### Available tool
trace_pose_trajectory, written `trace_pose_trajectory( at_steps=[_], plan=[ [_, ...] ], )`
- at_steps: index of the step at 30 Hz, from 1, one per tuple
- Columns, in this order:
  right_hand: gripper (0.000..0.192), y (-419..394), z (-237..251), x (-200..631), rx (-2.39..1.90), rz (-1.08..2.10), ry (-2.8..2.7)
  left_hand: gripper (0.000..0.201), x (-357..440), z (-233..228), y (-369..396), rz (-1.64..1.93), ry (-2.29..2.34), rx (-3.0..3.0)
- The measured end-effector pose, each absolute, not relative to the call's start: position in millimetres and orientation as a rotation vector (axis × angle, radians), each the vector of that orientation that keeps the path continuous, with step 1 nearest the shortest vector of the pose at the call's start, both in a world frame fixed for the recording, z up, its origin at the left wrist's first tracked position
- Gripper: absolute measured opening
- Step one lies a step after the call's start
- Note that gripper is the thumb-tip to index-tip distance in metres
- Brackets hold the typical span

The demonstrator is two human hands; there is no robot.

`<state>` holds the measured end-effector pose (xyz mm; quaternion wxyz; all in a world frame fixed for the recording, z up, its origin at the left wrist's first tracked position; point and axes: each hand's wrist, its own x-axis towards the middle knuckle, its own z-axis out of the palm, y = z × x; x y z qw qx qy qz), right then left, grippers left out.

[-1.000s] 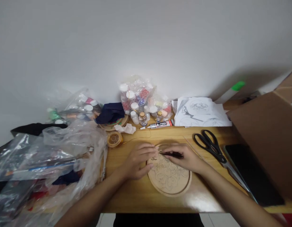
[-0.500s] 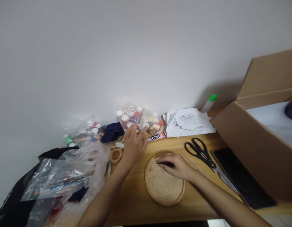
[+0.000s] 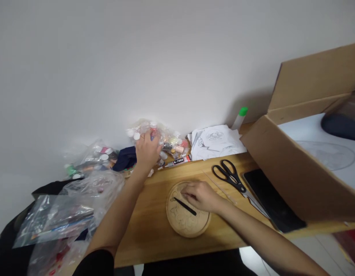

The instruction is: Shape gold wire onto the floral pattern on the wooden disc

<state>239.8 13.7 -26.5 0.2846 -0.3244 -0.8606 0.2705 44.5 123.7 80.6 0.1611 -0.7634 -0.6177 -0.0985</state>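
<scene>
A round wooden board (image 3: pixel 177 226) with pencilled line drawings lies on the table. Black tweezers (image 3: pixel 184 206) rest slantwise on it. My right hand (image 3: pixel 199 194) is on the board's upper right, just above the tweezers, its fingers curled in and nothing seen in them. My left hand (image 3: pixel 148 151) reaches to the clear bag of small paint bottles (image 3: pixel 141 124) by the wall. Its fingers bend around a small bottle (image 3: pixel 153 126) with a white cap and red body, partly hidden by the hand. A B-7000 glue tube (image 3: pixel 179 161) lies to its right.
Black-handled scissors (image 3: pixel 230 176) and a dark phone (image 3: pixel 272 199) lie to the right, beside an open cardboard box (image 3: pixel 292 161). Drawing sheets (image 3: pixel 216 142) and a green-capped bottle (image 3: pixel 240 118) are at the back. Plastic bags (image 3: pixel 62 214) cover the left side.
My right hand has let go of the tweezers, now lying on the board. My left hand has moved up and left into the bottles, its spread fingers now bent. The view has shifted right.
</scene>
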Motion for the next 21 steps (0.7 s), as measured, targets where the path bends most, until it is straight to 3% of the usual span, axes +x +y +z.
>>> trace_pose_trajectory(
  at_steps=[6,12,19,21],
  plan=[
    [0.019,15.5,-25.9,242.3,-0.869,0.668,-2.33,0.016,35.4,75.9,134.1,-0.393,-1.782,-2.15],
    [0.017,16.3,-29.4,236.3,-0.892,0.497,-2.298,0.016,27.4,69.0,136.3,-0.52,-1.692,-2.188],
    [0.03,22.3,30.8,305.9,-1.468,-0.127,-1.796,0.033,17.7,59.5,115.0,-0.668,-1.52,-2.327],
    [0.049,18.7,62.8,345.8,-1.865,-0.464,-1.465,0.035,15.4,53.7,107.2,-0.736,-1.467,-2.337]
  ],
)
